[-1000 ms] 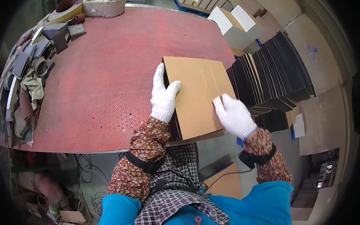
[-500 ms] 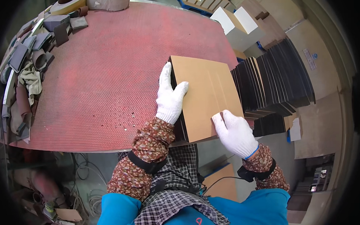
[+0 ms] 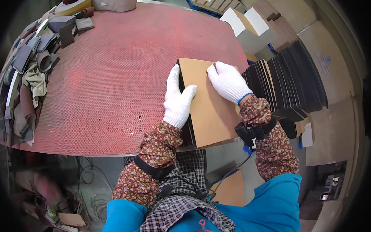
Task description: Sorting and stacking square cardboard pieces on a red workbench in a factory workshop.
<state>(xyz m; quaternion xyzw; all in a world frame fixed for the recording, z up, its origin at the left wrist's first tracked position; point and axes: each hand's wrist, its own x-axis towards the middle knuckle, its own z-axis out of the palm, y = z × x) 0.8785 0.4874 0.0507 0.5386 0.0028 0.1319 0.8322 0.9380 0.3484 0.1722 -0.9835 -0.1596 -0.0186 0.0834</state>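
A tan rectangular panel [image 3: 214,115] with a dark left side lies at the table's front right edge. It may be the top one of a stack. My left hand [image 3: 178,98], in a white knitted glove, grips its left edge, with the thumb on top and the fingers along the side. My gloved right hand [image 3: 228,81] is closed and presses on the panel's far part. Pinched in its fingers is a small brown piece that looks like sandpaper, mostly hidden by the glove.
The table [image 3: 110,77] has a red, finely meshed top. Sanding blocks [image 3: 22,60], rolls and a cloth [image 3: 35,82] line its left edge. A row of dark panels [image 3: 290,79] stands on the right. White boxes [image 3: 247,26] are behind it, and cables [image 3: 89,176] lie below the table.
My right hand has slid from the panel's near right part to its far part, still pinching the small brown piece. My left hand keeps its hold on the left edge.
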